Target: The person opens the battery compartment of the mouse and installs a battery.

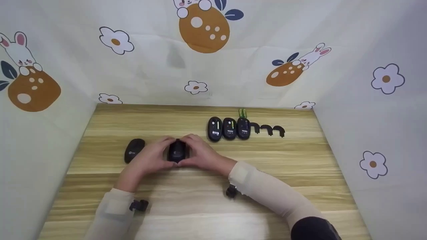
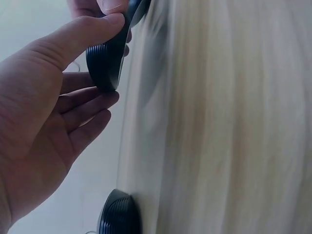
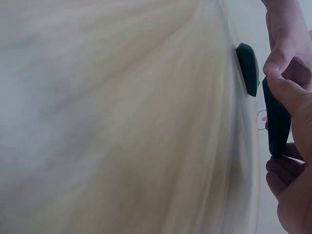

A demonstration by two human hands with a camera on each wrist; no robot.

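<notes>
Partway along: three opened up, two seemingly intact

Head view: the left hand (image 1: 154, 156) and right hand (image 1: 202, 154) together grasp a black computer mouse (image 1: 177, 151), thumbs at its near end and other fingers at its far end, over the left-centre of the counter (image 1: 267, 166). Just left of them lies the left-hand mouse (image 1: 134, 150), top side up. Farther away and to the right, a row is formed by the left upturned mouse (image 1: 214, 130), middle upturned mouse (image 1: 229, 129) and right upturned mouse (image 1: 243, 129). All three show open bays, and three battery covers (image 1: 269, 129) lie right of the row, so the uncovering looks done there. The left and middle bays each seem to hold a battery; the right one looks vacant, with two green batteries (image 1: 241, 113) just beyond it. The two mice on the left appear to be what is left.

Left wrist view: the left fingers grasp the held mouse by its ends; it seems raised off the counter.

Right wrist view: the right fingers grip it likewise. Its underside is hidden, so its cover cannot be checked.
</notes>
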